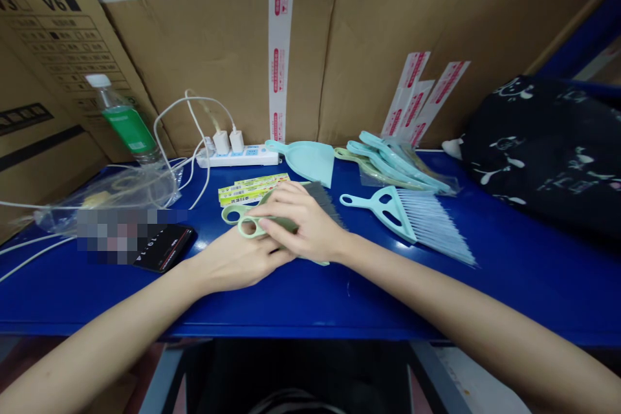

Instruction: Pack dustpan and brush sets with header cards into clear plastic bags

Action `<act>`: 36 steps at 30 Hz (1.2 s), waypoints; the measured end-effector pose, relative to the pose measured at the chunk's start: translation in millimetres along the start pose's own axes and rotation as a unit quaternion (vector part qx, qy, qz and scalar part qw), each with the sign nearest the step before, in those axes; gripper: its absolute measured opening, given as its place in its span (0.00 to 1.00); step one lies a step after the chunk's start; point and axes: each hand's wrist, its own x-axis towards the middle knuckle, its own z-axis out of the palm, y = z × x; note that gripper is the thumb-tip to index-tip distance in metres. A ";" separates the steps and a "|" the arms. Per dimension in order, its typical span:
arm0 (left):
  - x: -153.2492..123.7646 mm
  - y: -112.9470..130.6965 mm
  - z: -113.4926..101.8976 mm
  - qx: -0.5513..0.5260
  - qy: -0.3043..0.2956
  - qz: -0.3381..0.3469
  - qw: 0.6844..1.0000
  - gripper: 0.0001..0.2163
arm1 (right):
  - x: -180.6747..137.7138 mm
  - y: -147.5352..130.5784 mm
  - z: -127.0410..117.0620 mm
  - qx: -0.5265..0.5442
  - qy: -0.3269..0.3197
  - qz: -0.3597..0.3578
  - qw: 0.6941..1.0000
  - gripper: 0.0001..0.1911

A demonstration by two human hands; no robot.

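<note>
Both my hands meet at the middle of the blue table. My right hand lies curled over a pale green mini brush and dustpan set, pressing it down; grey bristles stick out behind my fingers. My left hand sits under and beside it, gripping the set from the near side. Two green ring-ended handles poke out to the left of my fingers.
A light blue brush and a light blue dustpan lie beyond, with bagged sets behind. A label strip, power strip with chargers, bottle, plastic bag, phone and black bag surround them. Cardboard boxes stand behind.
</note>
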 end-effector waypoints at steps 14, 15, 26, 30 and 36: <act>3.9 -0.2 -0.9 -0.051 -0.064 -0.032 0.996 0.08 | -1.2 9.0 7.2 0.079 -0.010 0.104 0.991 0.12; 4.0 -0.8 -2.0 -0.050 -0.061 -0.031 0.996 0.08 | -1.4 9.1 7.5 0.088 -0.003 0.115 0.989 0.13; -1.1 -7.8 -8.7 0.104 0.011 -0.067 0.992 0.12 | -4.4 18.8 5.2 0.172 0.053 0.185 0.966 0.16; -0.6 -8.3 -12.5 0.178 0.031 -0.130 0.975 0.09 | -5.7 20.8 8.8 0.198 0.047 0.190 0.961 0.14; 1.2 -16.2 -9.8 0.145 -0.034 -0.171 0.974 0.08 | -8.5 21.7 14.1 0.240 0.036 0.203 0.948 0.10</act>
